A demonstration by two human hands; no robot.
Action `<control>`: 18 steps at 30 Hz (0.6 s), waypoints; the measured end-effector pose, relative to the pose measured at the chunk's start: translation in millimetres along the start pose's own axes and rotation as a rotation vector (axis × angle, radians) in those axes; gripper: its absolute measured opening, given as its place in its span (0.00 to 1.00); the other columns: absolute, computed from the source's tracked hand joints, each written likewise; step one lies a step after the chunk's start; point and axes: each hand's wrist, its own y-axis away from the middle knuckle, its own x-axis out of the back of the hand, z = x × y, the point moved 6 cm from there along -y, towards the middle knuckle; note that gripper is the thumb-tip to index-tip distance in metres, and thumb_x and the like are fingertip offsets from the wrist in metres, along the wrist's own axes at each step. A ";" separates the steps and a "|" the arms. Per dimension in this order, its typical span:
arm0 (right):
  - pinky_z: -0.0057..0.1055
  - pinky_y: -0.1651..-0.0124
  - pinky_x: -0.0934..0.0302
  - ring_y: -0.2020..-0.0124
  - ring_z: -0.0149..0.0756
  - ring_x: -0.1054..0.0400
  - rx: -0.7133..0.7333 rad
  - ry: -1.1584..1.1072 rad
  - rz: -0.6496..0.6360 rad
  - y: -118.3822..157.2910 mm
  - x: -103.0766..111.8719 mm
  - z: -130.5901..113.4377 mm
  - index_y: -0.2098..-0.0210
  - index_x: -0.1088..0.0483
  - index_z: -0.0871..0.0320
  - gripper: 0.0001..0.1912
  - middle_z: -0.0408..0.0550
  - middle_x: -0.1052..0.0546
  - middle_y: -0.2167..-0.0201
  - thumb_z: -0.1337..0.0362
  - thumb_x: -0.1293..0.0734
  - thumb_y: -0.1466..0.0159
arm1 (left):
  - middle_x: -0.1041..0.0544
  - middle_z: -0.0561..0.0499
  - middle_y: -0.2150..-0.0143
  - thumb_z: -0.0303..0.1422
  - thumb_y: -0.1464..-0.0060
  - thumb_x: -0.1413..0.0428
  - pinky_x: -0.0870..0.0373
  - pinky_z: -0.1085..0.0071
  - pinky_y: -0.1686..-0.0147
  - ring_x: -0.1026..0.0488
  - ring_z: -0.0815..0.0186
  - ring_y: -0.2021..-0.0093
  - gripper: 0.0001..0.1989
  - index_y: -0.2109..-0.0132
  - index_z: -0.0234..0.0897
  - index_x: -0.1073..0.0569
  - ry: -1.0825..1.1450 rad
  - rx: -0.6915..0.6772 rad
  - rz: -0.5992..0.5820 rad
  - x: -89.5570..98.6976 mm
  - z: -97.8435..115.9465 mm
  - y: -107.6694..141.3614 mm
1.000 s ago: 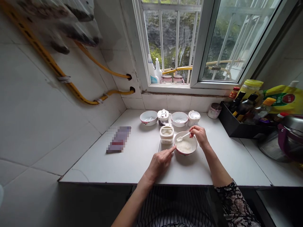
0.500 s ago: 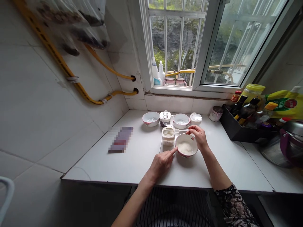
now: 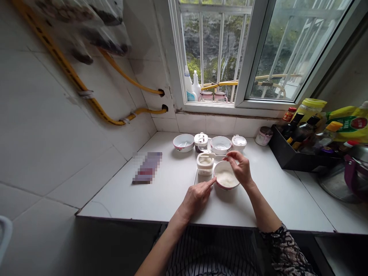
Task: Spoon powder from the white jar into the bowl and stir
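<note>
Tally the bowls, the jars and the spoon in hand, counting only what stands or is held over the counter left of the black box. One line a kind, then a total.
Bowls: 3
Jars: 4
Held spoon: 1
Total: 8

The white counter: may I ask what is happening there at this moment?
A person's right hand holds a small white spoon, its head at the top of the white container. The left hand's index finger seems to touch the near bowl's edge. Pale, grainy contents lie in that bowl. Two more bowls stand behind.
</note>
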 end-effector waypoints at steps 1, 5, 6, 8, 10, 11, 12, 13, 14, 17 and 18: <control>0.36 0.59 0.36 0.69 0.40 0.28 -0.063 -0.038 0.011 -0.7 4.5 4.9 0.68 0.30 0.54 0.04 0.46 0.22 0.74 0.63 0.37 0.40 | 0.20 0.45 0.62 0.24 0.34 0.53 0.23 0.72 0.65 0.21 0.65 0.65 0.22 0.36 0.36 0.36 0.002 0.002 0.001 0.2 -0.1 0.1; 0.31 0.70 0.40 0.80 0.34 0.35 -0.166 0.033 -0.031 -4.0 14.9 17.5 0.78 0.31 0.54 0.05 0.40 0.29 0.85 0.67 0.39 0.49 | 0.20 0.46 0.62 0.24 0.34 0.53 0.23 0.72 0.66 0.21 0.65 0.66 0.22 0.36 0.36 0.36 -0.001 -0.010 0.013 1.1 0.3 0.2; 0.30 0.71 0.42 0.81 0.34 0.37 -0.161 0.076 -0.056 -4.7 14.5 18.7 0.80 0.32 0.54 0.06 0.40 0.30 0.86 0.67 0.39 0.51 | 0.20 0.46 0.62 0.24 0.34 0.53 0.23 0.72 0.66 0.21 0.65 0.66 0.22 0.36 0.36 0.36 -0.002 -0.013 0.015 1.3 0.5 0.1; 0.30 0.72 0.44 0.82 0.33 0.39 -0.140 0.143 -0.105 -5.3 10.4 19.5 0.82 0.32 0.54 0.06 0.40 0.31 0.87 0.68 0.40 0.52 | 0.20 0.45 0.61 0.24 0.34 0.53 0.23 0.72 0.66 0.21 0.65 0.65 0.22 0.35 0.36 0.36 0.001 -0.010 0.012 1.2 0.5 -0.2; 0.30 0.73 0.45 0.82 0.32 0.40 -0.128 0.161 -0.153 -4.4 3.4 19.9 0.83 0.33 0.54 0.07 0.40 0.32 0.88 0.68 0.41 0.53 | 0.20 0.45 0.61 0.24 0.34 0.53 0.23 0.72 0.65 0.21 0.66 0.64 0.22 0.35 0.37 0.36 0.006 -0.002 0.006 1.0 0.3 -0.5; 0.30 0.73 0.45 0.82 0.32 0.40 -0.137 0.151 -0.176 -3.6 -0.1 20.7 0.83 0.33 0.54 0.07 0.40 0.32 0.88 0.67 0.41 0.54 | 0.20 0.45 0.61 0.24 0.34 0.53 0.23 0.73 0.64 0.21 0.66 0.64 0.22 0.35 0.37 0.36 0.007 0.000 0.002 0.9 0.3 -0.6; 0.30 0.73 0.45 0.82 0.32 0.40 -0.158 0.128 -0.193 -2.6 -2.9 22.2 0.83 0.33 0.54 0.07 0.40 0.32 0.88 0.67 0.41 0.54 | 0.20 0.45 0.61 0.24 0.34 0.53 0.23 0.73 0.64 0.21 0.66 0.64 0.22 0.35 0.37 0.36 0.007 -0.001 0.002 0.9 0.4 -0.7; 0.29 0.73 0.45 0.82 0.32 0.39 -0.192 0.091 -0.201 -1.7 -4.6 24.2 0.83 0.33 0.54 0.07 0.40 0.31 0.88 0.67 0.41 0.54 | 0.20 0.45 0.61 0.24 0.34 0.53 0.23 0.73 0.64 0.21 0.66 0.65 0.22 0.35 0.37 0.36 0.007 -0.003 0.004 1.0 0.6 -0.8; 0.29 0.73 0.44 0.82 0.32 0.39 -0.235 0.046 -0.198 -1.0 -5.2 26.8 0.82 0.32 0.55 0.07 0.41 0.31 0.88 0.66 0.41 0.54 | 0.20 0.45 0.61 0.24 0.34 0.53 0.23 0.73 0.65 0.21 0.66 0.65 0.22 0.35 0.37 0.36 0.006 -0.007 0.007 1.1 0.8 -0.9; 0.29 0.73 0.42 0.82 0.32 0.38 -0.369 -0.095 -0.144 -0.7 -1.3 35.0 0.81 0.31 0.56 0.07 0.40 0.31 0.89 0.64 0.40 0.54 | 0.20 0.46 0.61 0.24 0.34 0.52 0.23 0.73 0.65 0.21 0.66 0.65 0.22 0.35 0.36 0.36 0.002 -0.012 0.012 0.9 0.8 -0.8; 0.29 0.74 0.42 0.83 0.32 0.38 -0.404 -0.135 -0.124 -1.2 0.8 37.2 0.81 0.30 0.56 0.06 0.40 0.31 0.89 0.64 0.39 0.55 | 0.20 0.46 0.62 0.24 0.34 0.53 0.23 0.73 0.66 0.21 0.66 0.66 0.21 0.36 0.36 0.36 0.000 -0.014 0.013 0.8 0.8 -0.7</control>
